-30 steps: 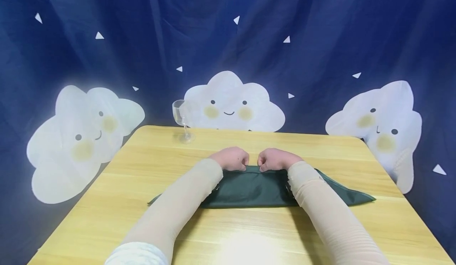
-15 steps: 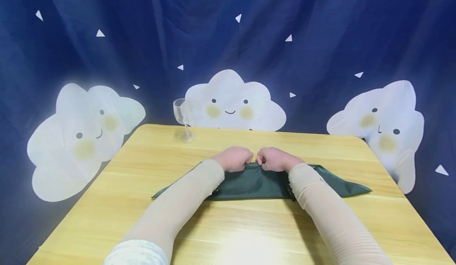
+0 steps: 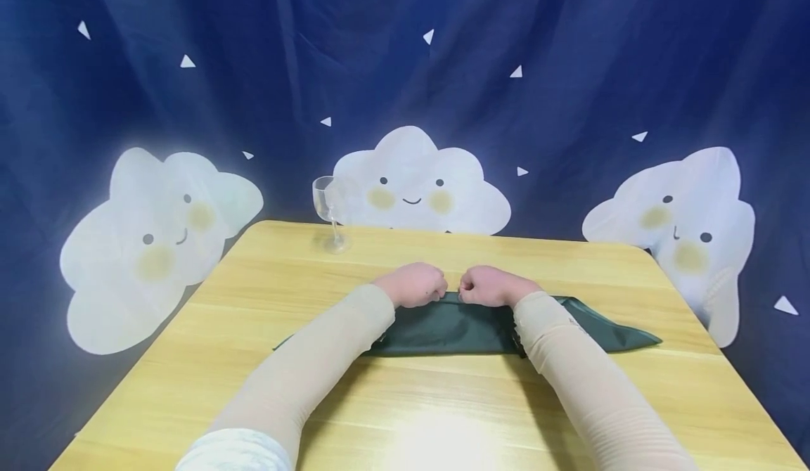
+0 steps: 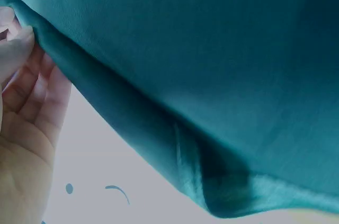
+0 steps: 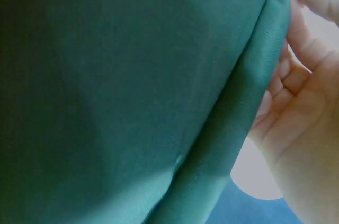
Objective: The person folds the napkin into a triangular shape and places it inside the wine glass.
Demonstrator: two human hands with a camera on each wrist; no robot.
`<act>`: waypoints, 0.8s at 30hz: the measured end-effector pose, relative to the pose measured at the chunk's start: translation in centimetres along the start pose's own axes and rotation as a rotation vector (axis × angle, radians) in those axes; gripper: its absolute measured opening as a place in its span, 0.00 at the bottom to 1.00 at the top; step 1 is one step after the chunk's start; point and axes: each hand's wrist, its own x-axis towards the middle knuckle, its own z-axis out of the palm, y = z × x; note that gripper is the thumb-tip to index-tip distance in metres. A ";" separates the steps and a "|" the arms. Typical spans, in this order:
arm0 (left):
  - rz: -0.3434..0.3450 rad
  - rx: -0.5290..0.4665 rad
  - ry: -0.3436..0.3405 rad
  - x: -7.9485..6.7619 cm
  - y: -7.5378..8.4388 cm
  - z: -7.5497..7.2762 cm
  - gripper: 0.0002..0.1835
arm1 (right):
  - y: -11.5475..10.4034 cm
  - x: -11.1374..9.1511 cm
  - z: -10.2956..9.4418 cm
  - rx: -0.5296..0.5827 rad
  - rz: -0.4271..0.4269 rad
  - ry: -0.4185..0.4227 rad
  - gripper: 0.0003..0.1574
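Note:
A dark green cloth [image 3: 449,330] lies across the middle of the table, its far edge folded over and a pointed corner stretching to the right. My left hand [image 3: 413,285] pinches that far edge between thumb and fingers. Just to its right, a small gap away, my right hand [image 3: 496,287] pinches the same edge. In the left wrist view the cloth [image 4: 222,65] hangs with a rolled fold running down from the left fingertips. The right wrist view shows the cloth [image 5: 132,75] with a similar rolled fold beside the right hand [image 5: 302,107]. My forearms hide parts of the cloth.
A clear stemmed glass [image 3: 330,207] stands upright near the back left of the wooden table [image 3: 190,358]. Behind the table hangs a blue curtain [image 3: 468,7] with smiling white clouds.
The cloth's near edge has shifted away from me, making the visible strip narrower. My hands drew closer together, then parted slightly. Both keep their pinch on the far edge.

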 end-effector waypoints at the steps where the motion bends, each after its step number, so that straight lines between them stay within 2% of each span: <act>1: -0.005 -0.031 0.008 0.0 -0.1 0.1 0.13 | 0.1 0.0 0.1 -0.007 0.009 0.005 0.21; 5: -0.076 -0.151 0.026 -0.1 -0.4 0.2 0.12 | 0.1 -0.1 0.1 -0.023 0.050 0.028 0.16; 9: -0.177 -0.186 -0.005 0.2 -0.5 0.2 0.08 | 0.0 0.2 0.2 -0.028 0.090 0.037 0.09; 14: -0.310 -0.221 -0.054 0.6 -0.4 0.1 0.08 | -0.3 0.5 0.4 0.010 0.109 0.018 0.08; 18: -0.312 -0.209 -0.053 0.9 -0.3 0.1 0.08 | -0.4 0.4 0.4 0.003 0.090 0.013 0.10; 24: -0.279 -0.118 0.014 1.2 -0.1 0.3 0.11 | -0.3 -0.1 0.3 -0.057 0.028 0.092 0.12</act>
